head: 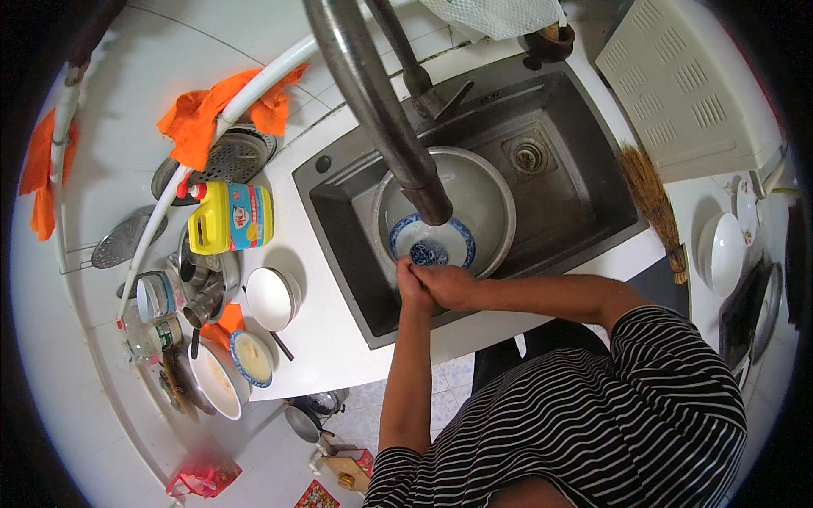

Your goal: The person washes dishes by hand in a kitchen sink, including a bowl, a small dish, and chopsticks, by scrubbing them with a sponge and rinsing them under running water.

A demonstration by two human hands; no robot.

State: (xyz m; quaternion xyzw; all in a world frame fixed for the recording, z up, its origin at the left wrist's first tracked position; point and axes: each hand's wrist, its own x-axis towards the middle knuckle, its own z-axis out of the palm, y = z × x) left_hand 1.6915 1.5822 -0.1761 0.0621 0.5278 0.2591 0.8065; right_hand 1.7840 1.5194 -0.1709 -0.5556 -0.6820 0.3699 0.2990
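My left hand (pixel 413 286) and my right hand (pixel 451 286) are pressed together over the near rim of a metal basin (pixel 507 209) in the dark sink. They cover the near edge of a blue-and-white patterned bowl (pixel 467 236) inside the basin. Their fingers are folded around each other and largely hidden, so whether they grip the bowl is unclear. The pull-down faucet spout (pixel 429 190) hangs just above the bowl and hides part of the basin. Cloudy liquid appears to lie in the basin.
The sink drain (pixel 528 155) is right of the basin. On the left counter are a yellow detergent jug (pixel 213 219), stacked white bowls (pixel 270 298), a blue-rimmed bowl (pixel 252 359) and a large white bowl (pixel 216 381). A straw brush (pixel 654 203) lies beside the sink's right edge.
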